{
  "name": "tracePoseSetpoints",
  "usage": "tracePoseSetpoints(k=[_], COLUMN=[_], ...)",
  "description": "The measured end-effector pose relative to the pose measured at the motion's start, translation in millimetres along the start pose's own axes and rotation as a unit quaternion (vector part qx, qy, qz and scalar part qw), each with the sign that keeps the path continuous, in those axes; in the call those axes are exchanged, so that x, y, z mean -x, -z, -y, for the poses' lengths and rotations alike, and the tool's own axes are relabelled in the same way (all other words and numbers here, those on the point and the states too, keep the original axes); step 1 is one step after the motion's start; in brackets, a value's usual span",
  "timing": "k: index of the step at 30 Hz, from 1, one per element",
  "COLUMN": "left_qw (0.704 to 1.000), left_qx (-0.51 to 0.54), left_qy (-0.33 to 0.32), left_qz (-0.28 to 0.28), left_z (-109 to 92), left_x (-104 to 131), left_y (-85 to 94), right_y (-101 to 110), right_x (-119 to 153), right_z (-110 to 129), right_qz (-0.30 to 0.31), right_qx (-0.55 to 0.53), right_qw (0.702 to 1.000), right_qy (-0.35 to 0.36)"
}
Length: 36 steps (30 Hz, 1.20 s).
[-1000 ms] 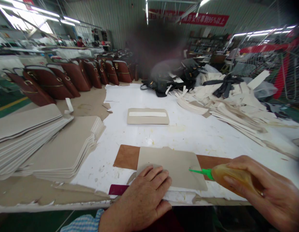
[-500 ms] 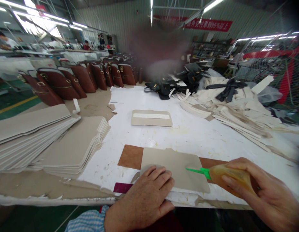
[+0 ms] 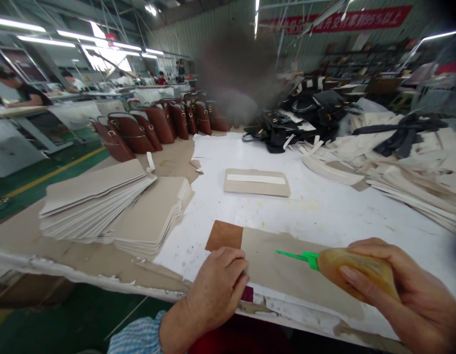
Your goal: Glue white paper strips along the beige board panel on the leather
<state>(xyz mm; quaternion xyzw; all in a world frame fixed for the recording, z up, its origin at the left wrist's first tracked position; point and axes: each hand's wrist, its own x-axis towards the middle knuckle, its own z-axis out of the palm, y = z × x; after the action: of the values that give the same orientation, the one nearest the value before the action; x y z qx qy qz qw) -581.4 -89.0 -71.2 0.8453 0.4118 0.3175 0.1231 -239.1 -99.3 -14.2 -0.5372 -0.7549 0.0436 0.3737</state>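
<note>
My right hand (image 3: 401, 290) is wrapped round a yellowish squeeze glue bottle (image 3: 355, 268). Its thin green nozzle (image 3: 292, 255) points left, over a beige panel (image 3: 305, 270) lying at the table's front edge. My left hand (image 3: 220, 282) has its fingers bent and close together at the panel's left edge, apparently gripping it; the fingertips are partly hidden. Beyond those fingers, a brown leather piece (image 3: 225, 236) shows from under the panel's left side. A small dark magenta piece (image 3: 247, 294) sticks out beside my left thumb.
Stacked beige panels (image 3: 150, 211) lie fanned at the left. Farther in is a panel with a white strip (image 3: 256, 183). Brown bags (image 3: 157, 123) stand in a row behind, with black bags (image 3: 301, 118) and beige offcuts (image 3: 397, 147) at the right. A co-worker (image 3: 21, 91) sits far left.
The view has turned left. My left hand has slid off the panel's top to its left edge, its fingers now bent. My right hand still holds the glue bottle over the panel.
</note>
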Motion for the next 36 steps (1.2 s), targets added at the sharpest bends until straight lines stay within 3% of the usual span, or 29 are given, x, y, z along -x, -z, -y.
tracePoseSetpoints(k=[4, 9, 15, 20, 28, 36], left_qw=[1.000, 0.998, 0.998, 0.998, 0.998, 0.997], left_qx=[-0.015, -0.043, -0.034, -0.037, -0.037, -0.033], left_qy=[0.003, 0.005, 0.010, 0.013, 0.016, 0.020], left_qz=[0.008, 0.044, 0.056, 0.049, 0.047, 0.061], left_z=[-4, -7, -6, -5, -6, -5], left_x=[-3, -5, -3, -4, -4, -3], left_y=[0.1, 0.8, -0.1, -1.1, -0.8, -2.0], right_y=[-15, -34, -36, -39, -32, -38], right_x=[-13, -16, -27, -34, -35, -34], right_z=[7, 20, 38, 49, 44, 41], right_qz=[0.052, 0.059, 0.093, 0.114, 0.146, 0.120], right_qx=[-0.017, -0.055, -0.050, -0.065, -0.072, -0.019], right_qw=[0.998, 0.996, 0.994, 0.991, 0.982, 0.984], right_qy=[0.021, -0.046, -0.038, 0.007, 0.098, 0.132])
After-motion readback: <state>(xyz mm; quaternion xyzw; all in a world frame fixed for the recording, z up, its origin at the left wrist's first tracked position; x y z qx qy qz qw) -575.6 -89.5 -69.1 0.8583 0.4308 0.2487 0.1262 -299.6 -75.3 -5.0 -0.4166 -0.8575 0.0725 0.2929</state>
